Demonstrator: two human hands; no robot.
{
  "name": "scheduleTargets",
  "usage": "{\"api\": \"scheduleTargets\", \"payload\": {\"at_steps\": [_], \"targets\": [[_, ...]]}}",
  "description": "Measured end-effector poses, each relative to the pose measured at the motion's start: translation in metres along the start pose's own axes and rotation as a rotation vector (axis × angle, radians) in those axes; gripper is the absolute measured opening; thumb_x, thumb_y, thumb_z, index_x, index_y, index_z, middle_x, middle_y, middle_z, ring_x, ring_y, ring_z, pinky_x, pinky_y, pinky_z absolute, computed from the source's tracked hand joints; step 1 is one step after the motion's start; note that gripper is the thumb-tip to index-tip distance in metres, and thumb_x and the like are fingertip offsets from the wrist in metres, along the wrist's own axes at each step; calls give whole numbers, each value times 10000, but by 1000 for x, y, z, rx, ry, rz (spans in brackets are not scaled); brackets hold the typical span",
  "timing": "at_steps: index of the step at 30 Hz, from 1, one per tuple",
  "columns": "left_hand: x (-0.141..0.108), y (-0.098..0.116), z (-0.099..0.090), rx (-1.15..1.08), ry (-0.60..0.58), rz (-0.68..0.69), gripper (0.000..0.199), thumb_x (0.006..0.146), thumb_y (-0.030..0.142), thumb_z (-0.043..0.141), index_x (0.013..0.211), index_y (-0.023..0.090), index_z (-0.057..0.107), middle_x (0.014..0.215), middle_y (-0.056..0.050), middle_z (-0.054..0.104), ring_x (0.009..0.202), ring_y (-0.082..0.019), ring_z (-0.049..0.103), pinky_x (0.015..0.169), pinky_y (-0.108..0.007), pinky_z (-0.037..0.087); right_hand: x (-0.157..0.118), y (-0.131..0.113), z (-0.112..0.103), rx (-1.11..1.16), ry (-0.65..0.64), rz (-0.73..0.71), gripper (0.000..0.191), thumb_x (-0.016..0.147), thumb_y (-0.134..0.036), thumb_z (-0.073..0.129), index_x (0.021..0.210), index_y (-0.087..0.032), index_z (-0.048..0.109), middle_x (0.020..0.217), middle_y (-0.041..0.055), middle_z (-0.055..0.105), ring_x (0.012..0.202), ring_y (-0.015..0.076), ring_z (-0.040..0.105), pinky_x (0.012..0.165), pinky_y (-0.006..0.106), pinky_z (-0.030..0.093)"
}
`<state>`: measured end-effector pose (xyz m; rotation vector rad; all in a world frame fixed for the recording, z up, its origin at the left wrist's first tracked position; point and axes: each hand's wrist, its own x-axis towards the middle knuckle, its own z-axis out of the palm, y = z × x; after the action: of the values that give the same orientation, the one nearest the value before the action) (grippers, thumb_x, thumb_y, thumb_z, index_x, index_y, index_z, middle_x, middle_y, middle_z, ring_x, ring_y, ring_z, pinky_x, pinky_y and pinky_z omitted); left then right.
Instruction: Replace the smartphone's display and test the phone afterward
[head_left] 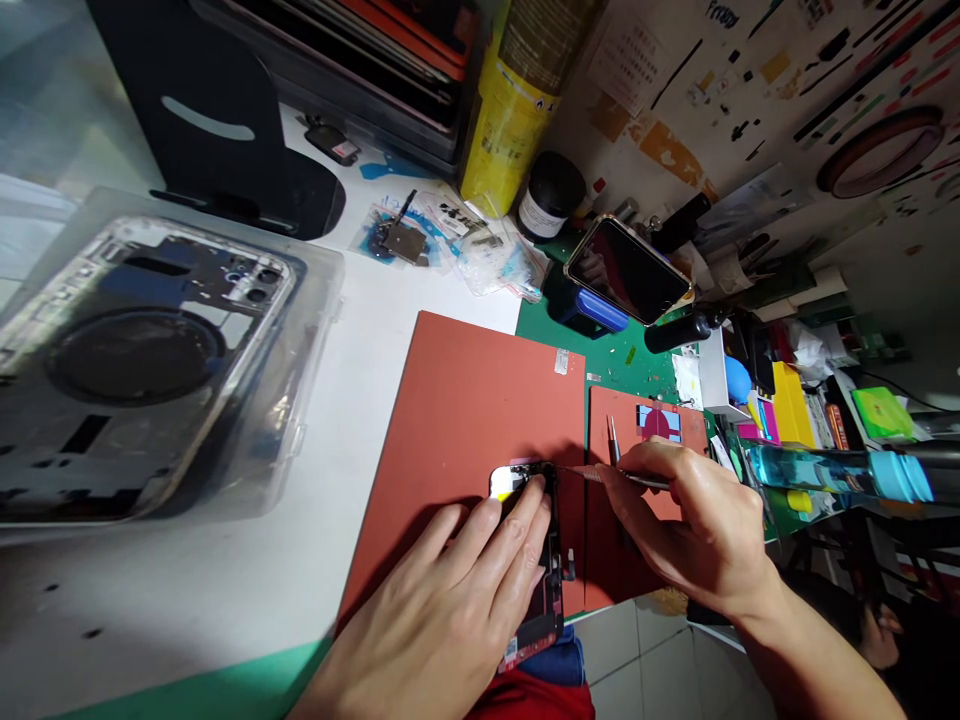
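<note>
A phone screen assembly, dark with metal brackets and a small flex cable at its side, lies on a reddish-brown mat. My left hand rests over it, long fingers pressing near its top end and holding it against the mat. Part of the assembly is hidden under that hand. In my right hand a slim pointed metal tool with a textured grip is pinched, its tip at the assembly's top corner. Tweezers lie just beyond, on a second reddish-brown mat.
A clear plastic case with a large phone housing stands at left. Behind are small parts bags, a yellow spray can, a black jar and a propped phone. A blue bottle lies right.
</note>
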<state>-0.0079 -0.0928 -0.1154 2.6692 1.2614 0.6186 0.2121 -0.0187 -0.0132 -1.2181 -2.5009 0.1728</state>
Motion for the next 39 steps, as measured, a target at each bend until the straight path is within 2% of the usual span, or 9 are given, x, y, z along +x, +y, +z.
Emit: {"api": "scheduleTargets", "payload": {"at_steps": [5, 12, 17, 21, 25, 28, 31, 35, 39], "targets": [[-2, 1, 1, -17, 5, -6, 372, 972, 284, 650, 1328, 214, 734, 1517, -63, 635, 1236, -313, 541, 1026, -478, 373, 1, 2, -5, 184, -134, -87, 242, 980, -12, 576, 1175, -155, 582, 1018, 97, 722, 905, 190, 703, 751, 319, 587], [-3, 1, 4, -25, -10, -7, 371, 977, 286, 645, 1330, 216, 732, 1492, -57, 650, 1247, -314, 538, 1039, -477, 373, 4, 6, -11, 254, -265, -111, 283, 997, -1, 502, 1214, -171, 567, 1042, 94, 692, 935, 195, 658, 790, 354, 587], [-3, 2, 2, -26, -4, -12, 334, 952, 256, 659, 1268, 228, 762, 1463, -44, 674, 1237, -309, 536, 1048, -476, 364, 6, 5, -6, 37, -127, -161, 135, 1010, -73, 597, 1100, -173, 589, 841, 33, 661, 687, 147, 521, 614, 309, 444], [-1, 2, 1, -24, 2, -22, 314, 952, 249, 652, 1242, 231, 772, 1450, -43, 683, 1237, -305, 537, 1047, -474, 366, 7, 3, -3, 49, -121, -188, 154, 992, -57, 564, 1101, -163, 581, 848, 52, 659, 700, 159, 512, 617, 321, 425], [0, 2, 2, -27, 10, -23, 302, 942, 256, 670, 1224, 237, 778, 1439, -40, 689, 1236, -311, 536, 1040, -475, 369, 7, 2, -3, -7, -98, -177, 120, 1007, -87, 587, 1071, -188, 596, 751, -4, 607, 630, 140, 470, 583, 312, 382], [0, 1, 1, -26, 12, -19, 323, 929, 247, 674, 1235, 232, 776, 1437, -43, 693, 1221, -310, 540, 1043, -477, 367, 7, 3, -2, 9, -98, -173, 138, 995, -79, 580, 1100, -167, 595, 808, 30, 645, 669, 152, 515, 596, 314, 411], [-1, 1, 0, -24, 8, -18, 315, 940, 248, 663, 1233, 230, 776, 1455, -43, 682, 1225, -310, 540, 1041, -477, 369, 8, 3, -2, 10, -66, -180, 152, 995, -47, 599, 1095, -162, 600, 788, 15, 658, 630, 134, 508, 580, 305, 404], [0, 1, 0, -21, 11, -22, 328, 973, 249, 622, 1267, 229, 765, 1440, -41, 691, 1217, -301, 550, 1044, -475, 377, 8, 3, -1, 6, -74, -177, 147, 998, -91, 614, 1135, -142, 601, 815, 33, 665, 672, 151, 538, 603, 314, 434], [1, 1, 0, -13, 13, -24, 326, 996, 262, 599, 1275, 223, 762, 1457, -47, 678, 1226, -301, 553, 1037, -478, 389, 8, 4, 0, 3, -64, -190, 133, 1004, -64, 604, 1082, -170, 604, 764, -2, 632, 631, 136, 493, 586, 309, 402]]}}
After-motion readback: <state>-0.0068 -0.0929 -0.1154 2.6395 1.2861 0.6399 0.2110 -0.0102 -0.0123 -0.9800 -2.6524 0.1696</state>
